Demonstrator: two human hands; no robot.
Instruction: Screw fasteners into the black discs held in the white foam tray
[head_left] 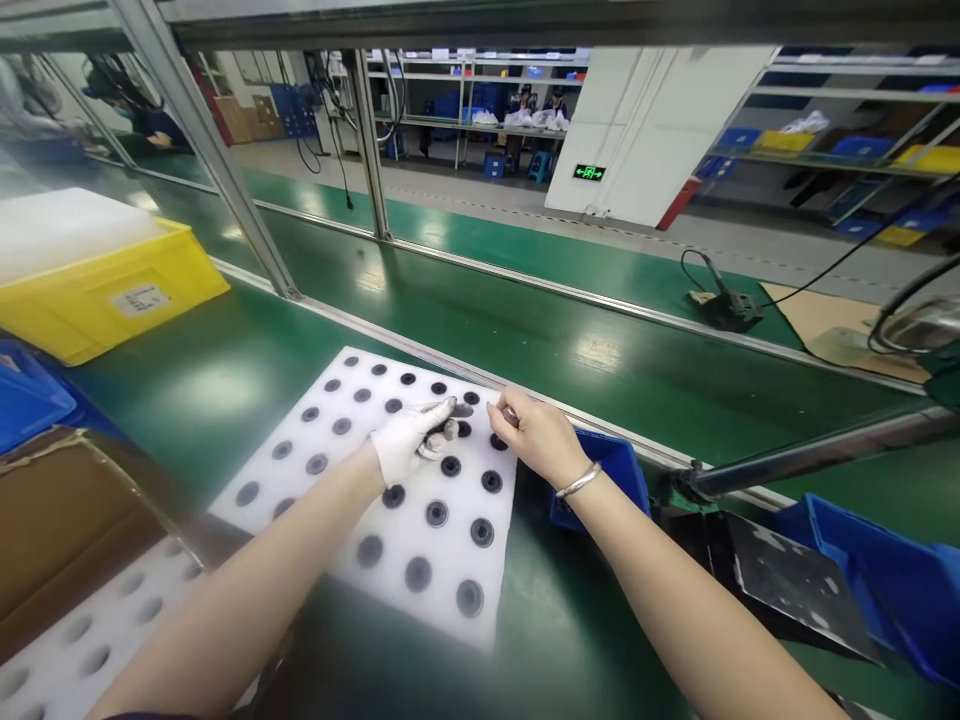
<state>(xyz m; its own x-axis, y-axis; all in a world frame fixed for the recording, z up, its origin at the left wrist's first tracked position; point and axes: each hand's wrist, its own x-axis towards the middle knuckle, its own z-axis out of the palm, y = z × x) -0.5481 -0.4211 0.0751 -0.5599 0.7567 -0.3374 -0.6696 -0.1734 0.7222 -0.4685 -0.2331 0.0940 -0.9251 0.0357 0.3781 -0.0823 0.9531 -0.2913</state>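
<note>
A white foam tray (405,527) lies at a slant on the green bench, with rows of dark round parts (436,513) set in its holes. My left hand (411,440), in a white glove with dark-stained fingertips, is closed above the tray's far part. Something small and dark shows in its fingers, too covered to name. My bare right hand (544,435), with a silver bracelet on the wrist, is closed at the tray's far right edge. A brownish bit of something shows between its thumb and fingers; the rest is hidden.
A blue bin (630,470) stands just right of the tray. Farther right are a dark box-shaped fixture (787,575) and another blue bin (885,600). At left are a yellow crate (112,300), a cardboard box (67,530) and more holed foam (105,625). Metal rails (465,370) run behind.
</note>
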